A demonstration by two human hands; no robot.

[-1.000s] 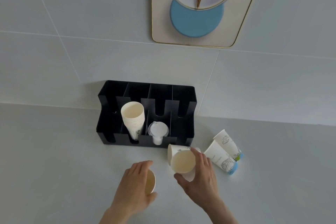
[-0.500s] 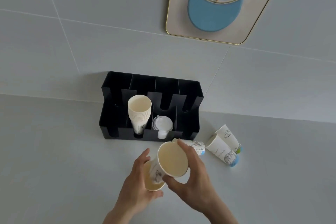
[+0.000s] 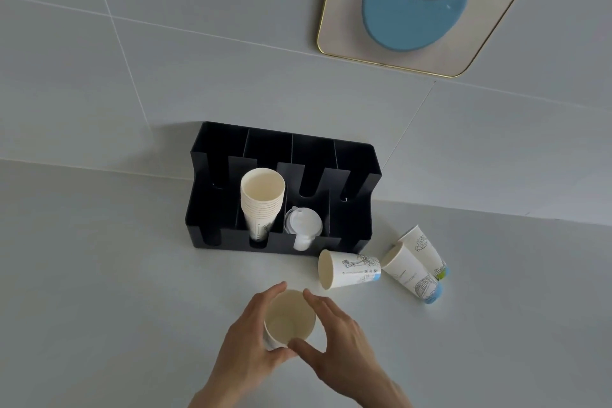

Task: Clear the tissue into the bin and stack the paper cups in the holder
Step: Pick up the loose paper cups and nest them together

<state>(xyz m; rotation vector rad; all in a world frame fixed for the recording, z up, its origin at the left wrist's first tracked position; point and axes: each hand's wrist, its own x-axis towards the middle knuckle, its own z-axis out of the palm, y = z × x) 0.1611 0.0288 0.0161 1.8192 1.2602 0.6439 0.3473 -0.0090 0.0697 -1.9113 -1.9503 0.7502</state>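
Note:
Both hands hold nested paper cups (image 3: 288, 320) upright over the counter in front of the holder. My left hand (image 3: 246, 346) wraps the cups' side from the left, and my right hand (image 3: 341, 341) grips the rim from the right with thumb and fingers. The black cup holder (image 3: 351, 225) stands against the wall with a stack of paper cups (image 3: 261, 202) in its second front slot. Three loose paper cups lie on their sides to the right: one (image 3: 349, 270) by the holder's corner, two more (image 3: 410, 275) (image 3: 425, 250) beyond it. No tissue or bin is in view.
White plastic lids (image 3: 303, 225) sit in the holder's third front slot. A framed mirror with a blue disc (image 3: 410, 10) hangs on the tiled wall above. Grey counter (image 3: 99, 291) extends left of the hands.
My right hand has pushed its cup down into the cup in my left hand, so the two are now nested. The cup lying by the holder's corner is now uncovered.

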